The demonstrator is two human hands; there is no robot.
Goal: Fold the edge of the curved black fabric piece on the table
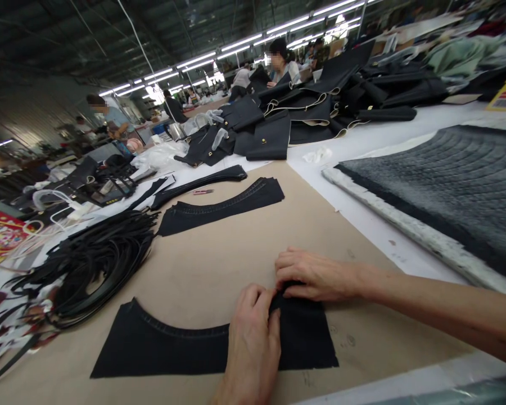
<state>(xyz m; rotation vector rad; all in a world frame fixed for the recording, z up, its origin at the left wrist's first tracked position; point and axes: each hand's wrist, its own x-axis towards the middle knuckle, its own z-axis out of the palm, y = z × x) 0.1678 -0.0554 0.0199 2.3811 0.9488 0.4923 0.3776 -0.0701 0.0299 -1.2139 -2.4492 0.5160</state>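
Observation:
A black cut piece (172, 351) with a curved inner edge lies flat on the brown paper (202, 270) in front of me. Small notches or folds run along that curve. My left hand (255, 332) rests on the piece right of its middle, fingers bent and pinching at the curved edge. Close beside it, my right hand (310, 275) has its fingers curled over the same edge at the upper right. Both hands nearly touch, and their fingertips are partly hidden. Farther up the paper lies a stack of similar curved black pieces (223, 208).
A bundle of thin black strips (105, 264) lies to the left. Small red-handled snips (203, 192) lie beyond the stack. Black panels with pale edging (274, 135) are heaped at the back. A dark quilted slab (442, 169) lies at right. Several people work farther off.

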